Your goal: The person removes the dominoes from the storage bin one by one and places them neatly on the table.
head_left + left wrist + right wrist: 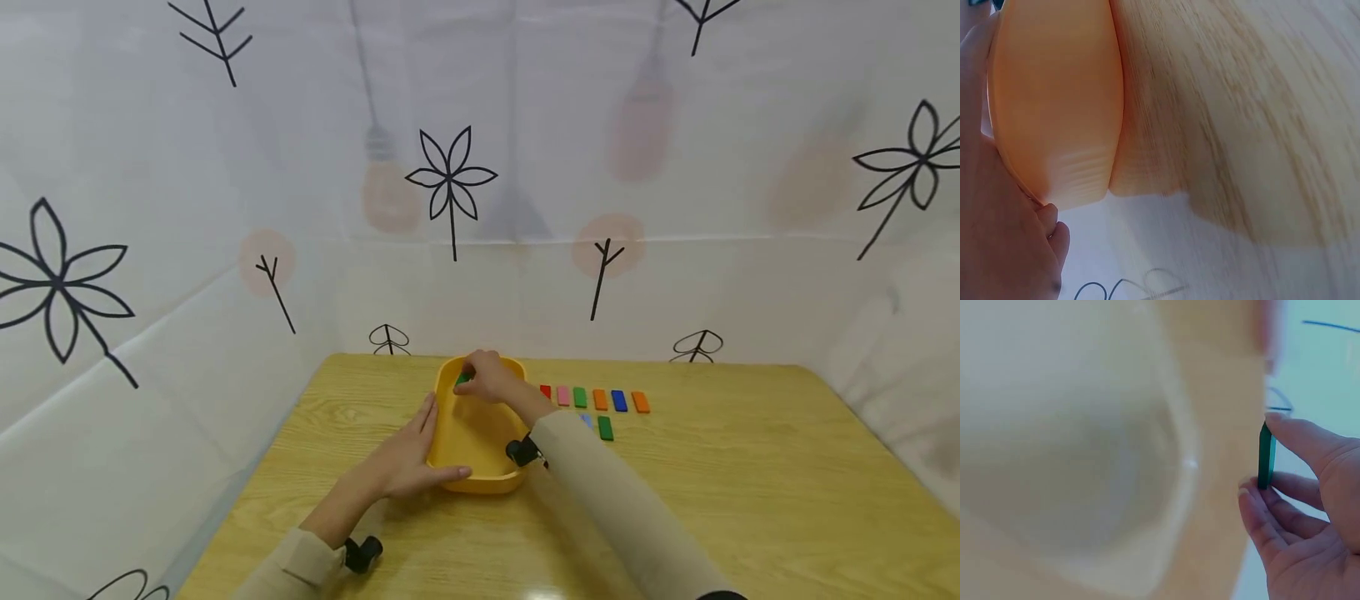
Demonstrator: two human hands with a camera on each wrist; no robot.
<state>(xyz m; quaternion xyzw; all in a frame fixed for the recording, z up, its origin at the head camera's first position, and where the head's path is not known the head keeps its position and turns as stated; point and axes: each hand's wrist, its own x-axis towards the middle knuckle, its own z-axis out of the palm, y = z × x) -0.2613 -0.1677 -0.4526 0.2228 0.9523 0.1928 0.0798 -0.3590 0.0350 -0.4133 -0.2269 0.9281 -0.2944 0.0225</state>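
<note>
A yellow plastic tray [480, 433] with rounded corners stands on the wooden table. My left hand [408, 454] rests against its left side, fingers along the outer wall and thumb across the front rim; the left wrist view has these fingers [1049, 219] at the tray's edge. Over the far end of the tray, my right hand [491, 377] pinches a small dark green rectangular block [1266, 456] between thumb and fingertips. In the right wrist view the block is on edge, with the tray's pale inside [1085, 487] blurred beside it.
Right of the tray lies a row of small blocks, among them a pink one [563, 396], a blue one [618, 401] and an orange one [641, 402]. Nearer stands a dark green block [605, 428] beside a light blue one [587, 421], partly behind my right sleeve. A patterned white cloth [480, 292] hangs behind the table.
</note>
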